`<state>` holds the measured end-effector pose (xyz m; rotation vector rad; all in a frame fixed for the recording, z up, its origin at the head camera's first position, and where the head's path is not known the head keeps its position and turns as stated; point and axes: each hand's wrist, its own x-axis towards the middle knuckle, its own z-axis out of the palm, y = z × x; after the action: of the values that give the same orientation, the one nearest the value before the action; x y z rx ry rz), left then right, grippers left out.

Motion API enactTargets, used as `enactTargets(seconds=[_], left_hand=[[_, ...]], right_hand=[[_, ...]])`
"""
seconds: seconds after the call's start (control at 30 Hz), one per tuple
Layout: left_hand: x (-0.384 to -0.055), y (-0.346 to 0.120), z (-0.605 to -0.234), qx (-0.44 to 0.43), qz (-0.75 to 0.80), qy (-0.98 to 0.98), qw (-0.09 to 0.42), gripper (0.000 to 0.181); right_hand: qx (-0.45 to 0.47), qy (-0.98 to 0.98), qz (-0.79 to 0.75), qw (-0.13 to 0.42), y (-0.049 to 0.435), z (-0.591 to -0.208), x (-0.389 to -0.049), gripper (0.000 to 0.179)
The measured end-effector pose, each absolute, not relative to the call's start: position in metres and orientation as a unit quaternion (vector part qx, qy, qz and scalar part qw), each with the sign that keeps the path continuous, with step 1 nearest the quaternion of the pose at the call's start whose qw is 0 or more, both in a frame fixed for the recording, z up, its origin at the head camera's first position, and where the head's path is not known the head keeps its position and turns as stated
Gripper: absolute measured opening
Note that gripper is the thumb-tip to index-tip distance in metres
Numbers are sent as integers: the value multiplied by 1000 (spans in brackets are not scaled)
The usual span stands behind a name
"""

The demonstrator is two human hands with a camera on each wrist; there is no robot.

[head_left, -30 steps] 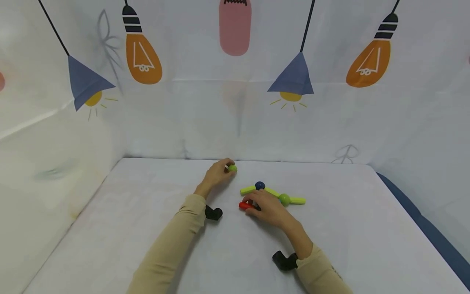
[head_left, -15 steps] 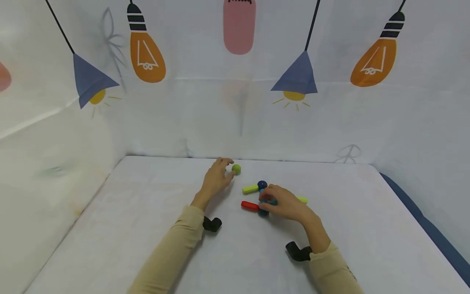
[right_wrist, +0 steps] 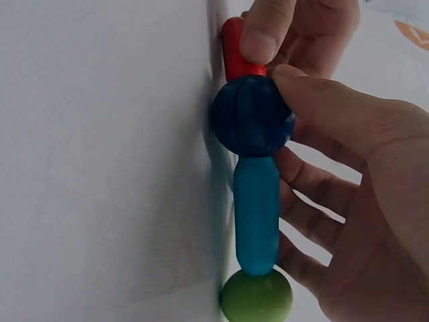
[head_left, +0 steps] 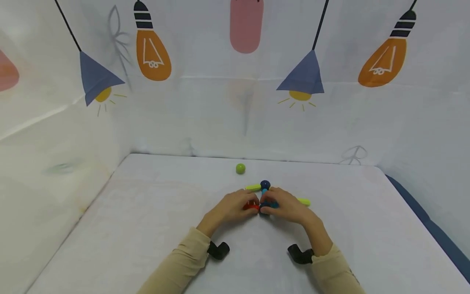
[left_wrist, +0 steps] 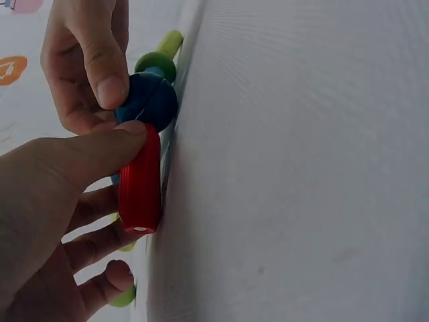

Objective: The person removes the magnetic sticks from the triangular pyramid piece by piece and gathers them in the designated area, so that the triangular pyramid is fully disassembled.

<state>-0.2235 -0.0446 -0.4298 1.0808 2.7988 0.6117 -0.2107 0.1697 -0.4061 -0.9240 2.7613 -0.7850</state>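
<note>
My left hand [head_left: 235, 206] pinches a red rod [left_wrist: 142, 181] between thumb and fingers, low over the white table. The rod's end meets a dark blue ball [right_wrist: 251, 115], which my right hand [head_left: 284, 204] grips with its thumb on top and fingers behind. From that ball a teal rod [right_wrist: 257, 215] runs to a green ball [right_wrist: 257, 296]. Behind the hands in the head view, a second dark blue ball [head_left: 265, 185] joins a yellow-green rod [head_left: 253, 187] on its left. Another yellow-green rod [head_left: 304, 201] sticks out past my right hand, which hides part of the joined pieces.
A loose green ball [head_left: 240, 168] lies near the back edge of the white table [head_left: 165, 196]. A white sheet printed with lamps and bulbs [head_left: 213, 114] hangs behind it. Black curved pieces [head_left: 219, 250] sit at both wrists.
My left hand has let go of the loose green ball and come forward to pinch the red rod. My right hand has shifted right, from beside the red rod onto the dark blue ball.
</note>
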Motion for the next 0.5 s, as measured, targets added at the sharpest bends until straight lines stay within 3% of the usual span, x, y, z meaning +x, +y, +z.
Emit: enactTargets(seconds=[0.5], left_hand=[[-225,-49,-424,383,185,905,11,17]], right_hand=[[-294,922,-247,48,163,-405,-208,19]])
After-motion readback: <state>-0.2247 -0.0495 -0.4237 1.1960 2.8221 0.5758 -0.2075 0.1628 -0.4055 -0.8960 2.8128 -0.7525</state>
